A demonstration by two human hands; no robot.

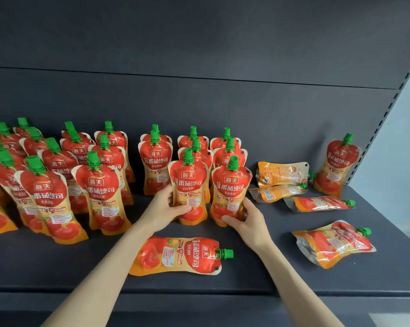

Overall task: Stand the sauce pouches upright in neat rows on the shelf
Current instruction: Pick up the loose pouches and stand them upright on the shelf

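Note:
Red and orange sauce pouches with green caps stand in rows across the dark shelf (246,277). My left hand (162,210) grips the lower part of an upright front pouch (188,185). Beside it, my right hand (245,220) grips the base of another upright pouch (231,185). One pouch (182,254) lies flat between my forearms, cap pointing right. Several more lie flat at the right: two stacked (281,173), one below them (319,204), one near the front (333,243). A single pouch (338,165) leans against the back wall at the far right.
Several rows of upright pouches (57,180) fill the left half of the shelf. The grey back panel (199,97) rises behind them. A slotted upright post (385,114) bounds the shelf on the right. The shelf's front edge (199,300) runs below my arms.

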